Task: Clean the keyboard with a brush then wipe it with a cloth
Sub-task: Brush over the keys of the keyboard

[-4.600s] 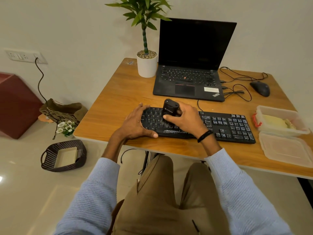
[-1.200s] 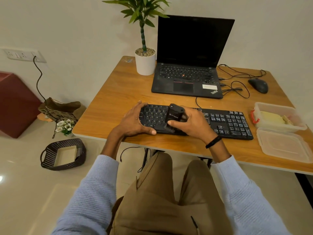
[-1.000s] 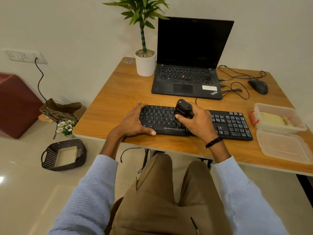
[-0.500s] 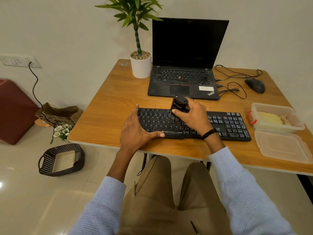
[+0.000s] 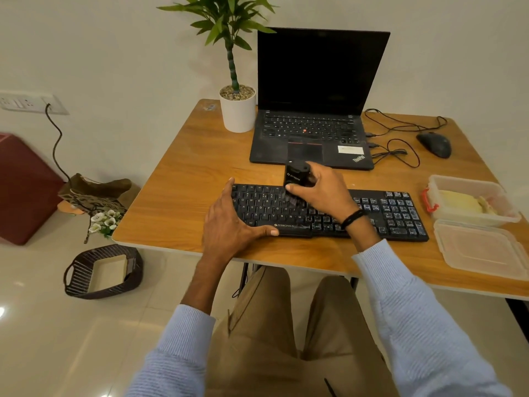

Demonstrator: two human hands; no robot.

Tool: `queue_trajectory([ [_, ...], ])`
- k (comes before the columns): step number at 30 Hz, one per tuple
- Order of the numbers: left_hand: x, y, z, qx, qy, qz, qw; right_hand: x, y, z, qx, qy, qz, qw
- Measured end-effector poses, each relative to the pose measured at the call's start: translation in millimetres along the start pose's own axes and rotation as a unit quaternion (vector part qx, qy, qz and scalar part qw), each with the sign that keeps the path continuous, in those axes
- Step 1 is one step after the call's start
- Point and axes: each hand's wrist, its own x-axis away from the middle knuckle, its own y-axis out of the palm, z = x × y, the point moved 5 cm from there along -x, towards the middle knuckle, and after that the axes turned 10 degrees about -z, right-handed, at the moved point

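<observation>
Here the right hand (image 5: 323,193) grips the brush (image 5: 296,175) upright, bristles down on the crosswise keyboard (image 5: 395,214); left hand (image 5: 229,227) lies open.

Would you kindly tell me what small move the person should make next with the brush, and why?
Probably a short stroke of the brush toward the near edge of the keyboard. The right hand grips it with bristles on the upper middle rows, the left hand rests on the left end to steady it, and the rows below lie open.
</observation>
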Motion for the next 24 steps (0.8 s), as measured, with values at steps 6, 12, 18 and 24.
queue_trajectory([
  [6, 0.9, -1.2, 0.6, -0.006, -0.002, 0.001, 1.0, 1.0, 16.0, -3.7, -0.031, 0.004, -0.092, 0.995],
  [12, 0.7, -0.9, 0.1, -0.011, -0.005, 0.001, 1.0, -4.7, 12.2, -3.9, -0.025, 0.006, -0.031, 0.999],
  [18, 1.5, -1.9, 2.7, -0.007, -0.004, 0.003, 1.0, -1.2, 4.3, -3.6, 0.004, 0.01, 0.043, 0.999],
  [24, -0.3, -1.8, 1.4, -0.004, -0.005, 0.0, 1.0, 3.7, 18.7, -7.4, -0.019, -0.001, -0.069, 0.997],
])
